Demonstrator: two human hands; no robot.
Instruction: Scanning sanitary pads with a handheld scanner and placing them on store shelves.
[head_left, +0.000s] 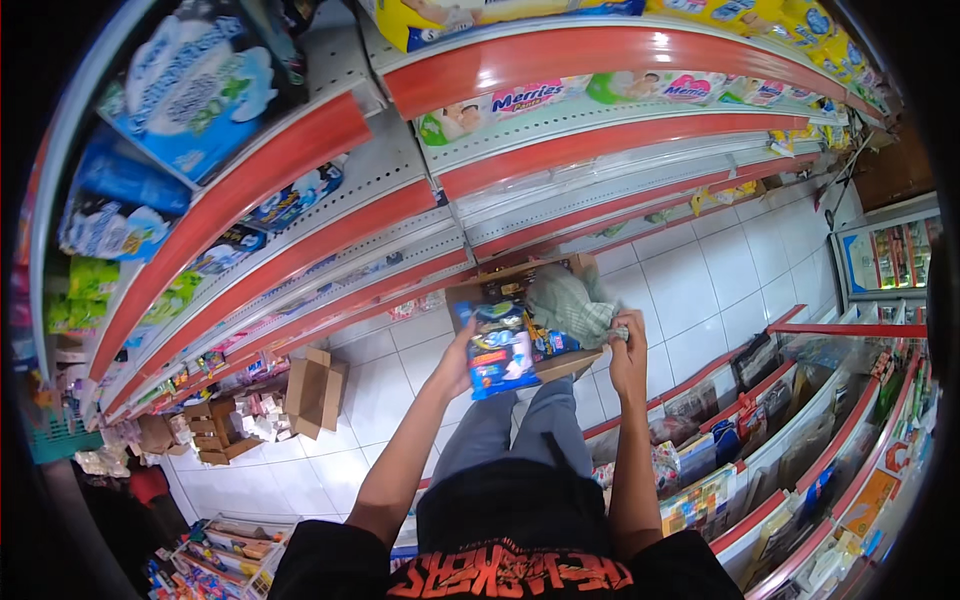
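Note:
My left hand (455, 360) grips the left side of a dark blue plastic pack of sanitary pads (501, 351), its printed front turned up towards me. A pale green checked cloth (574, 304) is pinched at its lower right end in my right hand (628, 346). Part of that cloth lies over a cardboard box (566, 366) in front of my legs. Inside the box are more dark packs (553, 341), partly covered by the cloth and the held pack.
Shelving with red price rails (600, 56) rises ahead, holding diaper packs (529, 99) and blue pad packs (199, 90). Opened cardboard boxes (315, 394) stand on the white tiled floor (382, 386) at left. A lower goods rack (750, 450) runs along the right.

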